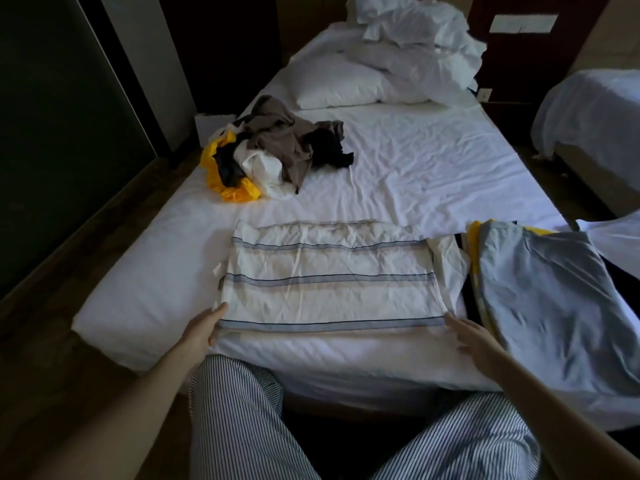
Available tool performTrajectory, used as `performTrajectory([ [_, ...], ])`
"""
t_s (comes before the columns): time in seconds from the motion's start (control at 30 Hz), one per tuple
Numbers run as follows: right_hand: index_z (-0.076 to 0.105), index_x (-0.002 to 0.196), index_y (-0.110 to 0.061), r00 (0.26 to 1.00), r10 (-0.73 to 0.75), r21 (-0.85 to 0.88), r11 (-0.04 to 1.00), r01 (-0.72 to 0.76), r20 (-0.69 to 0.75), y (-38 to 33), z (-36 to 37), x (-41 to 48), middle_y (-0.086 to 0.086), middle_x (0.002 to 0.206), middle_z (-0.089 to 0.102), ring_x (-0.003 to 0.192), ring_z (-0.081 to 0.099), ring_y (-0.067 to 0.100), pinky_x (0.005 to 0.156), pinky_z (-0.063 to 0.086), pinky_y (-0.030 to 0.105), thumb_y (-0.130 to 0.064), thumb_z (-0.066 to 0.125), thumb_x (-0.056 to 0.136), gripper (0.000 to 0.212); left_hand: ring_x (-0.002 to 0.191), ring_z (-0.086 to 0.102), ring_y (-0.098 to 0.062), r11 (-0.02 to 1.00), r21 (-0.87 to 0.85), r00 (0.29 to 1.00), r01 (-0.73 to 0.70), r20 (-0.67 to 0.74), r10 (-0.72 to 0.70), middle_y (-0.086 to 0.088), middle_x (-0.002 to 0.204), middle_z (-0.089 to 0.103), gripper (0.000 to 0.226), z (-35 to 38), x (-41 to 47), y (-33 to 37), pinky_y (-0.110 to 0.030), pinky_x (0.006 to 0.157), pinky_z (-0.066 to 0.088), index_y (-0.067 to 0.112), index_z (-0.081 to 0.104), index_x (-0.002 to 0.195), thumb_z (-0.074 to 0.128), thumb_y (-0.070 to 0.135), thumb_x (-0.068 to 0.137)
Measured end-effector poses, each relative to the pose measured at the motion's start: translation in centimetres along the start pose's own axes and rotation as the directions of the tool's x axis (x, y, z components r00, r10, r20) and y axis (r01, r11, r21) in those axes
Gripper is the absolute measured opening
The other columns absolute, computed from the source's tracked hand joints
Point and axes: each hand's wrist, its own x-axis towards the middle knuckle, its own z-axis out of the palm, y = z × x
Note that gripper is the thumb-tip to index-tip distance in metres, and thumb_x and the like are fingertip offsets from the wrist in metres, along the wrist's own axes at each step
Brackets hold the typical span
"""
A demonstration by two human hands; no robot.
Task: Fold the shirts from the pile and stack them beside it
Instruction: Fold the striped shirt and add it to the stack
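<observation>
A white shirt with thin blue stripes [329, 271] lies folded into a wide rectangle on the near part of the bed [433, 161]. My left hand [204, 327] pinches its near-left corner, thumb on top. My right hand [474, 337] has relaxed fingers, and their tips touch the near-right corner. The pile of unfolded shirts [277, 150], brown, black, white and yellow, sits farther back on the left. To the right of the striped shirt lies the stack [554, 299], with a light-blue garment on top and yellow and black edges showing beneath.
White pillows [339, 84] and a crumpled duvet [415, 29] fill the head of the bed. A second bed [588, 116] stands at the right. Dark floor and a dark wall panel run along the left. My striped trouser legs [242, 427] are at the bed's near edge.
</observation>
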Motion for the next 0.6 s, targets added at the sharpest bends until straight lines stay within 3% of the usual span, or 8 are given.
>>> performTrajectory([
  [0.07,0.063,0.101,-0.008,0.998,-0.035,-0.036,0.999,0.033,-0.052,-0.5,0.1,-0.1,0.006,0.088,0.052,0.076,0.047,0.018,0.067,0.036,0.03,-0.024,0.06,0.092,0.019,0.092,0.064,-0.027,0.998,0.017,0.997,-0.062,-0.035,0.063,-0.008,0.102,0.068,0.034,0.4,-0.2,0.8,-0.039,0.082,0.053,0.015,0.063,0.115,0.067,0.034,0.087],
  [0.17,0.06,0.073,-0.004,0.984,-0.109,-0.12,0.988,0.093,-0.141,-0.3,-0.3,-0.1,0.006,0.065,0.045,0.061,0.039,0.015,0.054,0.029,0.028,-0.015,0.063,0.089,0.019,0.091,0.057,-0.025,0.992,0.019,0.988,-0.123,-0.095,0.124,-0.01,0.107,0.062,0.033,0.2,-0.6,1.8,-0.03,0.073,0.046,0.008,0.059,0.122,0.061,0.02,0.092],
  [0.3,0.052,0.068,-0.005,0.99,-0.101,-0.399,0.916,0.053,-0.102,1.0,0.3,-0.4,0.012,0.066,0.046,0.068,0.045,0.024,0.058,0.028,0.032,-0.012,0.062,0.086,0.022,0.097,0.057,-0.032,0.961,0.278,0.989,-0.003,-0.138,0.043,-0.017,0.11,0.061,0.034,1.0,-0.9,0.2,-0.036,0.08,0.046,0.002,0.056,0.125,0.057,0.014,0.093],
  [0.37,0.048,0.068,-0.01,0.985,-0.115,-0.48,0.876,0.038,-0.132,0.4,1.2,-0.7,0.014,0.074,0.05,0.077,0.05,0.029,0.066,0.034,0.034,-0.026,0.057,0.081,0.022,0.107,0.056,-0.036,0.886,0.463,0.975,0.007,-0.2,0.097,-0.021,0.119,0.059,0.042,2.3,-1.0,0.3,-0.04,0.087,0.046,0.001,0.053,0.126,0.06,0.019,0.089],
  [0.4,0.05,0.073,-0.013,0.977,-0.136,-0.517,0.855,0.032,-0.165,0.0,1.7,-0.7,0.015,0.084,0.054,0.089,0.052,0.031,0.073,0.037,0.036,-0.034,0.053,0.077,0.021,0.111,0.053,-0.038,0.819,0.573,0.954,0.008,-0.249,0.165,-0.021,0.123,0.057,0.048,3.1,-1.3,0.9,-0.042,0.091,0.046,0.002,0.051,0.127,0.063,0.025,0.086],
  [0.47,0.056,0.104,-0.013,0.943,-0.25,-0.598,0.798,0.072,-0.22,-1.4,2.8,-1.1,0.018,0.116,0.053,0.114,0.045,0.036,0.092,0.036,0.041,-0.033,0.052,0.081,0.031,0.116,0.049,-0.041,0.681,0.732,0.875,-0.036,-0.306,0.375,-0.022,0.125,0.053,0.055,5.1,-1.8,2.4,-0.046,0.094,0.042,0.004,0.048,0.126,0.065,0.034,0.083],
  [0.53,0.049,0.126,-0.009,0.889,-0.425,-0.692,0.694,0.199,-0.17,-3.0,4.4,-1.6,0.017,0.131,0.047,0.123,0.039,0.036,0.101,0.03,0.042,-0.023,0.057,0.085,0.044,0.123,0.042,-0.039,0.584,0.798,0.822,-0.151,-0.226,0.522,-0.02,0.134,0.048,0.056,7.7,-2.3,3.9,-0.047,0.098,0.035,0.006,0.045,0.132,0.065,0.025,0.083],
  [0.6,0.044,0.133,-0.009,0.847,-0.529,-0.743,0.583,0.328,-0.042,-4.4,6.5,-1.5,0.012,0.139,0.044,0.13,0.034,0.031,0.106,0.025,0.039,-0.022,0.056,0.088,0.049,0.126,0.04,-0.034,0.426,0.851,0.781,-0.306,-0.032,0.624,-0.016,0.136,0.046,0.052,10.9,-2.7,5.1,-0.044,0.097,0.032,0.006,0.046,0.13,0.062,0.016,0.082],
])
